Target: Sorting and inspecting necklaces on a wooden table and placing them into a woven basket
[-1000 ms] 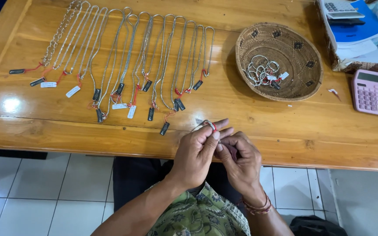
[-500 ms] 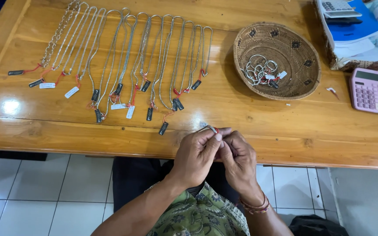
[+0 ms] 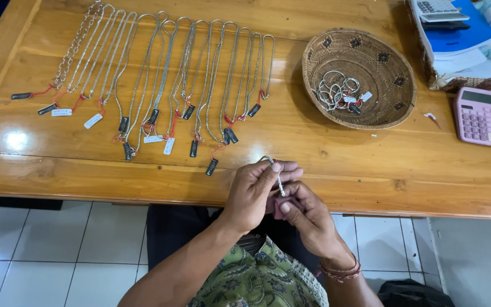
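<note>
My left hand [image 3: 257, 190] and my right hand [image 3: 305, 215] meet at the near edge of the wooden table [image 3: 370, 162]. Both pinch a thin silver chain [image 3: 278, 177] with a red thread at its top end. The chain runs down between my fingers, and its lower part is hidden inside my hands. Just beyond my hands, several silver chains with small tags [image 3: 160, 79] lie side by side in long loops on the table.
A round woven basket [image 3: 390, 74] at the right holds a small heap of silver chains [image 3: 336, 91]. A pink calculator [image 3: 478, 116] lies at the far right. Books and a second calculator [image 3: 444, 23] sit at the back right corner. White floor tiles [image 3: 58, 250] show below.
My hands have shifted slightly; the chain has been drawn further in between my fingers, so less of it sticks out above them.
</note>
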